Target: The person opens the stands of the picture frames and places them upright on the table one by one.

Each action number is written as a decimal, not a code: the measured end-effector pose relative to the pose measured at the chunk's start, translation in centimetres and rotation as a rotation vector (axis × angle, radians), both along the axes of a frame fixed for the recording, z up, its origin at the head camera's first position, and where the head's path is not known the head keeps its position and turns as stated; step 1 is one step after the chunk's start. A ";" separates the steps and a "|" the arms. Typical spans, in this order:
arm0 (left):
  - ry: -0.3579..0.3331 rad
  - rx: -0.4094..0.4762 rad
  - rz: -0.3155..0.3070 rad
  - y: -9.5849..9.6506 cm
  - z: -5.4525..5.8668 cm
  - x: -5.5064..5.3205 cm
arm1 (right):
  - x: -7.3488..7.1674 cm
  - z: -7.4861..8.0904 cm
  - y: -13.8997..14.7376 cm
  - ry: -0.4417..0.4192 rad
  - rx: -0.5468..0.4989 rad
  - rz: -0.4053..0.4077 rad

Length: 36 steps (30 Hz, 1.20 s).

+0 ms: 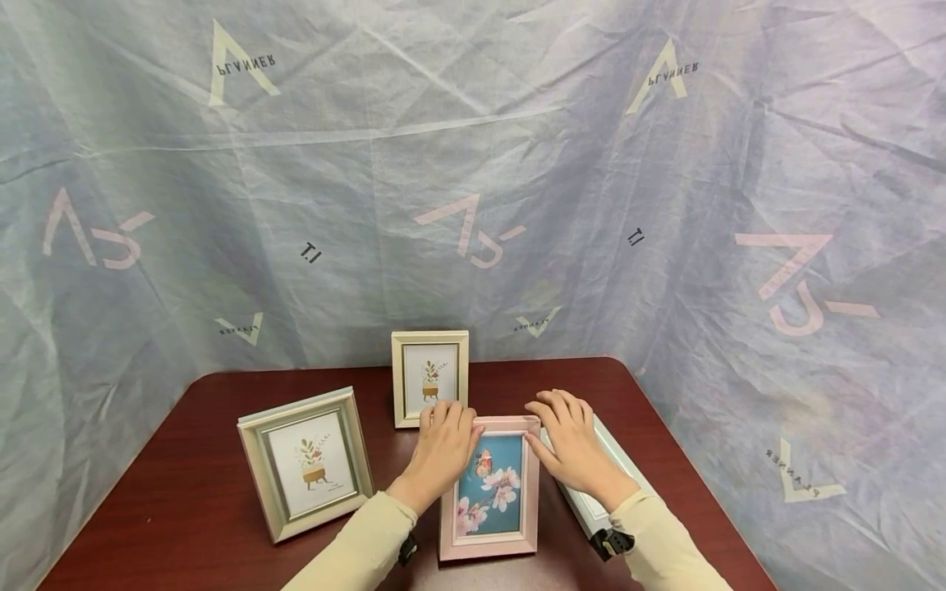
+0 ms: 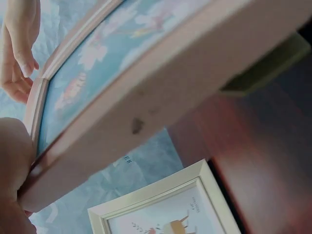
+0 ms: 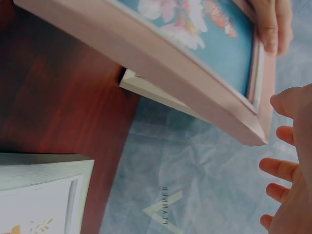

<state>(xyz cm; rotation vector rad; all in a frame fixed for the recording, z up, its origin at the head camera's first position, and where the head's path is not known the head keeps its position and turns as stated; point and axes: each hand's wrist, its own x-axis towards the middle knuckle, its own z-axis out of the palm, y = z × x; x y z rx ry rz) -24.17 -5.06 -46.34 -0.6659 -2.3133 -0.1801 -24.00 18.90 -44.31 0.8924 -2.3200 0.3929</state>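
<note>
A pink picture frame (image 1: 491, 492) with a butterfly and blossoms on blue stands tilted back on the table in the head view. My left hand (image 1: 441, 450) grips its upper left corner, thumb on the front edge and fingers behind. At the upper right corner, my right hand (image 1: 572, 443) hovers with fingers spread and nothing in its grasp. In the right wrist view, that thumb (image 3: 287, 101) is close beside the corner. Below the right forearm lies a pale green-white frame (image 1: 584, 510), partly hidden by the hand.
A champagne-coloured frame (image 1: 254, 460) with a potted-plant print stands on the left. Behind the pink frame, a cream frame (image 1: 399, 382) stands near the back edge. The dark red table (image 1: 185, 484) meets a hanging grey cloth (image 1: 355, 205) at the back and sides.
</note>
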 end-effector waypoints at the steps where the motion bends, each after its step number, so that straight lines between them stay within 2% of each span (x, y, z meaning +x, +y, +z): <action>1: -0.005 -0.004 0.001 0.0 0.2 0.0 | 0.1 0.2 0.0 0.003 0.000 0.002; 7: -0.015 -0.010 -0.004 -0.5 1.4 -0.3 | 0.4 1.5 0.0 0.040 0.001 0.008; 18: 0.112 -0.009 -0.055 -1.3 3.8 -0.5 | 0.4 3.6 0.7 0.072 0.010 0.011; 26: 0.139 -0.043 -0.127 -1.8 5.1 -0.3 | 0.4 4.0 0.8 0.092 0.011 0.026; 30: 0.112 -0.104 -0.190 -2.3 5.7 -0.3 | 0.6 4.1 0.8 0.085 0.003 0.028; 36: -0.015 -0.184 -0.274 -3.1 6.9 -0.4 | 1.1 4.3 1.3 0.074 -0.021 0.022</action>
